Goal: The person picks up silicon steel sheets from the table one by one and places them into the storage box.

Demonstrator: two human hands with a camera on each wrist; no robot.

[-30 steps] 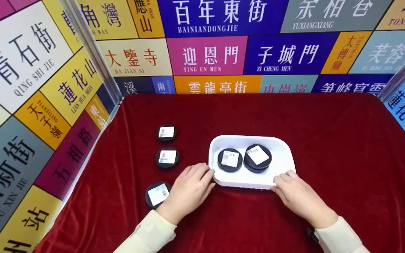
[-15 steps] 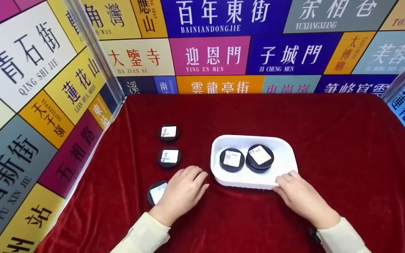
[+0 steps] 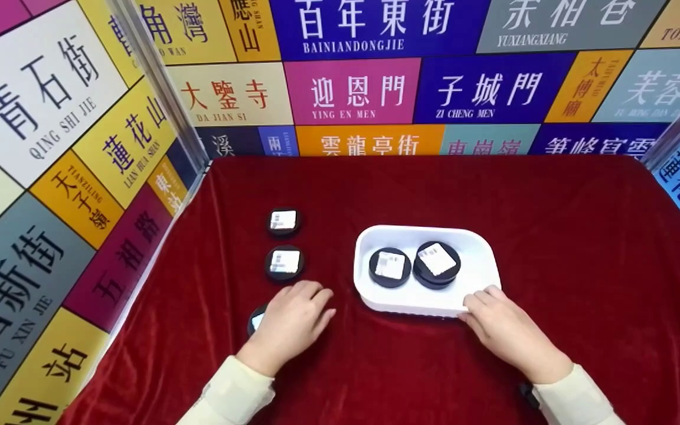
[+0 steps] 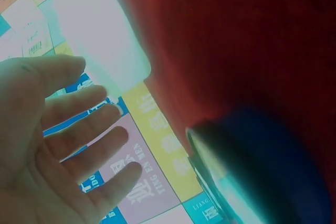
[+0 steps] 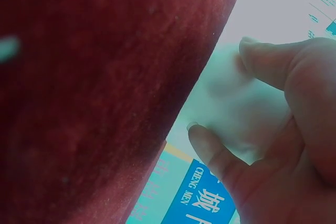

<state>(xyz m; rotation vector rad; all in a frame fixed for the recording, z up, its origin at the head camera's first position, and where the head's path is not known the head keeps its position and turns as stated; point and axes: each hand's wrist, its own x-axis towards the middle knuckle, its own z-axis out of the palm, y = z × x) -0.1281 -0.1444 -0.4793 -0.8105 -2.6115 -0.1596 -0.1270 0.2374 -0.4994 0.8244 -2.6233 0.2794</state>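
Note:
A shallow white plastic tray [image 3: 369,298] with rounded corners stands on the red cloth. Inside it lie a black round disc [image 3: 390,267] with a white label and, beside that, a stack of similar discs [image 3: 436,262]. My right hand [image 3: 508,333] pinches the tray's front right rim; in the right wrist view its thumb [image 5: 268,64] lies against the outer wall. My left hand [image 3: 287,321] hovers left of the tray, its fingers loose and apart, with nothing in them. It partly covers the nearest loose disc [image 3: 256,317], which shows large and blurred in the left wrist view.
Two more labelled black discs, the middle one [image 3: 284,262] and the far one [image 3: 284,221], lie in a column left of the tray. Red velvet [image 3: 493,189] covers the table. Panels with printed place names [image 3: 355,91] stand behind and at the sides.
My left hand has let go of the tray's left rim and moved left and slightly down, over the nearest disc. My right hand has stayed on the tray.

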